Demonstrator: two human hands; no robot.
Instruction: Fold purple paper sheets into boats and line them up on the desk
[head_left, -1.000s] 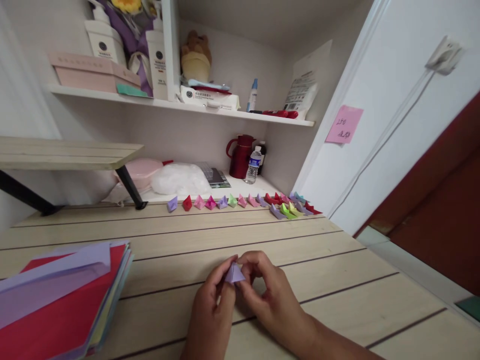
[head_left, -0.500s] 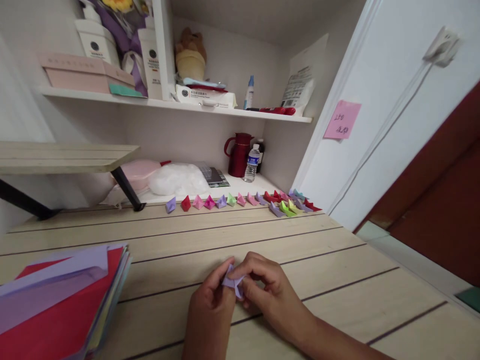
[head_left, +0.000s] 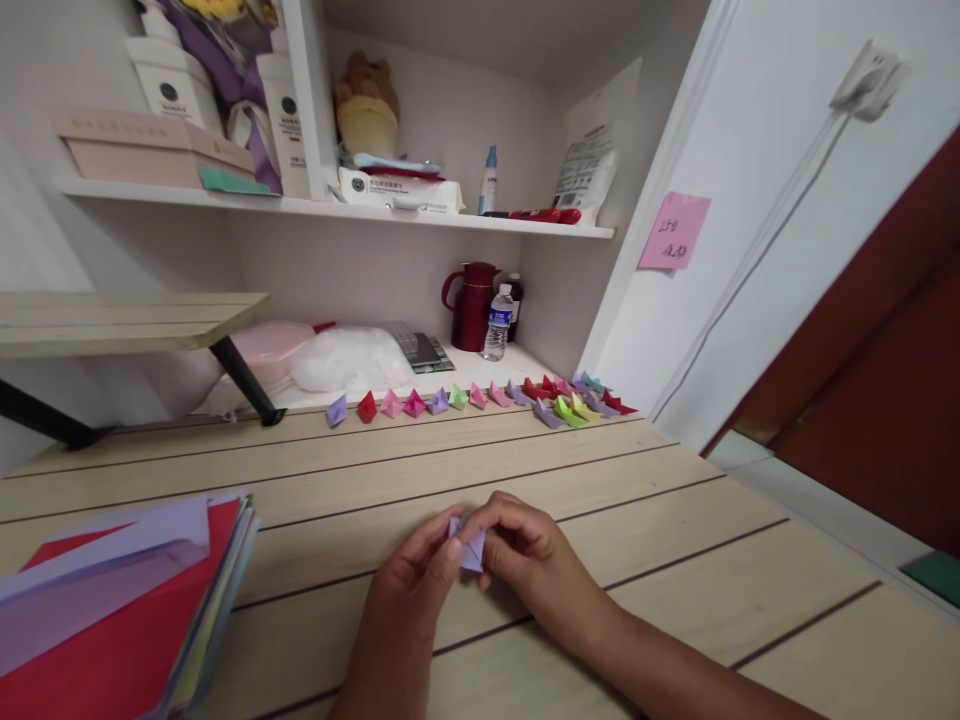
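A small folded piece of lilac paper (head_left: pixel 471 546) is pinched between both my hands just above the wooden table (head_left: pixel 675 560). My left hand (head_left: pixel 409 590) grips its left side with closed fingertips. My right hand (head_left: pixel 532 565) curls its fingers over the top and right side. A row of several small folded paper boats (head_left: pixel 480 396) in purple, red, pink and green stands along the table's far edge. A stack of coloured paper sheets (head_left: pixel 112 610), red and lilac on top, lies at the near left.
A raised wooden shelf board (head_left: pixel 127 320) on black legs juts over the table at the left. Behind the boats stand a red jug (head_left: pixel 472 305), a water bottle (head_left: pixel 496 324) and a white bag (head_left: pixel 349 360). A white wall with a pink note (head_left: pixel 673 230) is at the right.
The lilac paper has been turned and pressed smaller between my fingers. Both hands have stayed at the same spot on the table; the view has shifted slightly.
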